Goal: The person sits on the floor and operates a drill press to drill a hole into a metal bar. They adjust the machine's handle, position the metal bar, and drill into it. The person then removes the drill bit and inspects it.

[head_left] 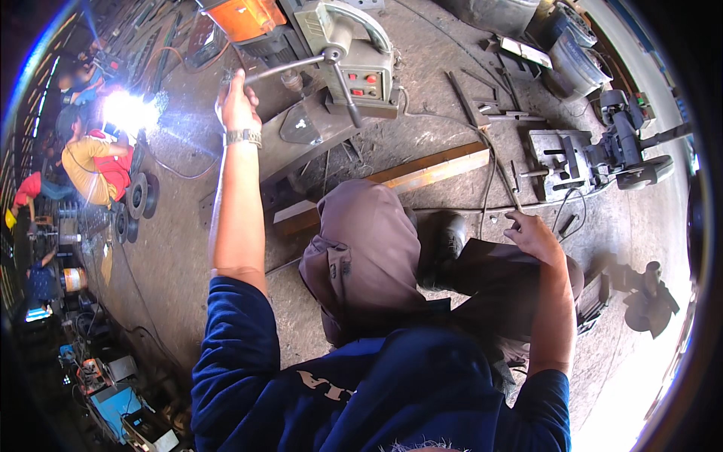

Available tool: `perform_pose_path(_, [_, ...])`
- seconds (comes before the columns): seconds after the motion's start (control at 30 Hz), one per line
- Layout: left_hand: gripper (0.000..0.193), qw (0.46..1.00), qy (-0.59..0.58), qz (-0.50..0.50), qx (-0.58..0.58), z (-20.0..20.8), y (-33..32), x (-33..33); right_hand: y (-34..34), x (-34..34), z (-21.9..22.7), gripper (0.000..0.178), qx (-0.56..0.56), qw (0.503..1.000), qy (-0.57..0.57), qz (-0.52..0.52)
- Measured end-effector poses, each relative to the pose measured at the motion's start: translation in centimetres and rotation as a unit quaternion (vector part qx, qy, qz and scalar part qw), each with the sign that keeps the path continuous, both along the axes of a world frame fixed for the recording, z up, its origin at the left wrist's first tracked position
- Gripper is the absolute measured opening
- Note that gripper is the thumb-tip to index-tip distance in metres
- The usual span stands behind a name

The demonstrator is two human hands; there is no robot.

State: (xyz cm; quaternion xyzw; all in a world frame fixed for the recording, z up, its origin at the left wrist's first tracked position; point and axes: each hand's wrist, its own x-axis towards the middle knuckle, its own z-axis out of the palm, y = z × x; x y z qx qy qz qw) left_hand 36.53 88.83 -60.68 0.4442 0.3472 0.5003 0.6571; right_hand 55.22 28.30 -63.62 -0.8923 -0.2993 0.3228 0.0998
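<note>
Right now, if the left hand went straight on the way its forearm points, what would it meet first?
Beyond the lever it holds, the left hand would probably meet the orange housing at the top edge; one view leaves depth unclear.

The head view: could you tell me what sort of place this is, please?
It looks like a metalworking shop: there is a drill press, the bright glare of what appears to be welding, and a rusty beam.

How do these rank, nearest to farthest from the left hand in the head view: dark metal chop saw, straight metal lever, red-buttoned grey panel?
1. Lever, at the left hand.
2. Panel, right of it.
3. Chop saw, far right.
</note>
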Motion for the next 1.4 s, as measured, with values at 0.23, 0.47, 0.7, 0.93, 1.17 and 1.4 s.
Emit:
perform_pose_path(0.23, [0.022, 0.989, 0.033, -0.009, 0.146, 5.1, -2.6, 1.2, -0.1, 0.3, -0.2, 0.047, -0.002, 1.0, -0.015, -0.012])
perform_pose_path(0.47, [0.017, 0.998, 0.055, 0.035, 0.017, -0.1, -2.2, -1.2, -1.1, -0.1, -0.4, 0.047, -0.015, 1.0, -0.01, -0.006])
perform_pose_path(0.7, [0.018, 0.997, 0.004, 0.019, 0.077, 3.1, -4.1, 0.3, 6.1, 2.2, -1.2, 0.049, 0.101, 0.986, -0.044, 0.127])
perform_pose_path(0.93, [0.017, 0.99, 0.05, -0.052, 0.118, 4.3, -7.0, 0.6, 32.5, 2.0, -5.1, 0.072, 0.215, 0.971, -0.058, 0.089])
perform_pose_path(1.17, [0.012, 0.972, 0.038, -0.145, 0.181, 2.2, -8.6, 1.9, 43.4, 1.5, -11.4, 0.05, 0.311, 0.945, -0.039, -0.093])
perform_pose_path(1.4, [0.015, 0.983, 0.058, -0.067, 0.161, -7.8, -4.9, -0.2, 44.2, 4.7, -13.8, 0.045, 0.286, 0.952, -0.075, -0.071])
